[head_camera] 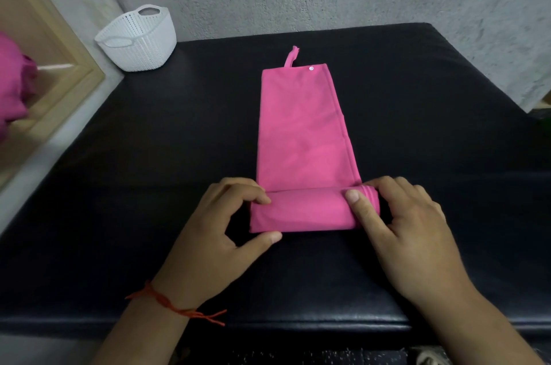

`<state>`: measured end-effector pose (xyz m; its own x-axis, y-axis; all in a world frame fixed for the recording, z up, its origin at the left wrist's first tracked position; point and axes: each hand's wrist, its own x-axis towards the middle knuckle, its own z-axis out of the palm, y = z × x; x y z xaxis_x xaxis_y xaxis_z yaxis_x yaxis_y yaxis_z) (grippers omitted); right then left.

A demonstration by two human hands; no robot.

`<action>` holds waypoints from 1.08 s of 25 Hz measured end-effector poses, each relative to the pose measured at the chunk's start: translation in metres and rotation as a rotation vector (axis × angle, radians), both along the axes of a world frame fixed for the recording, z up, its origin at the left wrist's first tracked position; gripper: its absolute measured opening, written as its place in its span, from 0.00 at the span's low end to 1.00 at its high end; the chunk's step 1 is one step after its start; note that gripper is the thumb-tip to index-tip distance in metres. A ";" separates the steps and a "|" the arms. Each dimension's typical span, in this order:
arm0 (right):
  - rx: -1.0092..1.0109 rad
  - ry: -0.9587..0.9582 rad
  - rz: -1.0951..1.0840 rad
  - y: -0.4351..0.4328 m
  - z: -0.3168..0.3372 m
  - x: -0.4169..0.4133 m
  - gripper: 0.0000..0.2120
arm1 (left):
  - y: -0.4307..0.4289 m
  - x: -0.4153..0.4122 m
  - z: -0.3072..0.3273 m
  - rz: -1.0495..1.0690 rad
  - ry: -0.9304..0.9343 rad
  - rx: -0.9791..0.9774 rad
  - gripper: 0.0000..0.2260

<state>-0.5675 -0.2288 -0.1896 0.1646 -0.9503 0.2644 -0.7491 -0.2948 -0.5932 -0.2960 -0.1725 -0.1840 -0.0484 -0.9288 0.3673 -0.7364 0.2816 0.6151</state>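
Two hands work nearest me: the left hand (220,233) pinches the rolled near end of one pink cloth (301,138), the right hand (408,233) grips the roll's other end. The cloth lies flat across one black table (149,156). Farther back sits one white basket (140,39).

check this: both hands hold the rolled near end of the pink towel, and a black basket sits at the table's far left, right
The head view shows a white basket, not black. The rest holds: the left hand and right hand grip the rolled near end of the pink towel.
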 end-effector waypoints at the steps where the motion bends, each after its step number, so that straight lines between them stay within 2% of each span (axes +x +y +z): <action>1: -0.012 -0.012 -0.001 0.001 0.000 0.000 0.19 | 0.000 0.001 0.001 0.005 0.015 0.017 0.20; 4: -0.068 -0.110 0.054 0.004 0.001 0.000 0.13 | 0.000 0.002 0.003 0.051 0.070 0.074 0.20; 11: -0.027 -0.064 0.097 0.003 0.000 -0.002 0.18 | -0.006 0.001 -0.001 0.130 0.090 0.157 0.19; 14: -0.027 -0.070 0.098 0.002 -0.001 -0.003 0.16 | -0.006 0.002 0.000 0.115 0.093 0.184 0.16; 18: -0.003 -0.065 0.079 0.001 0.000 -0.003 0.19 | -0.007 0.002 -0.002 0.109 0.057 0.146 0.17; 22: -0.003 -0.062 0.076 -0.002 -0.003 -0.002 0.22 | -0.003 -0.002 0.000 0.043 0.031 0.016 0.16; 27: -0.012 -0.106 0.059 -0.001 -0.003 -0.002 0.23 | 0.001 0.001 -0.001 -0.016 0.007 0.008 0.22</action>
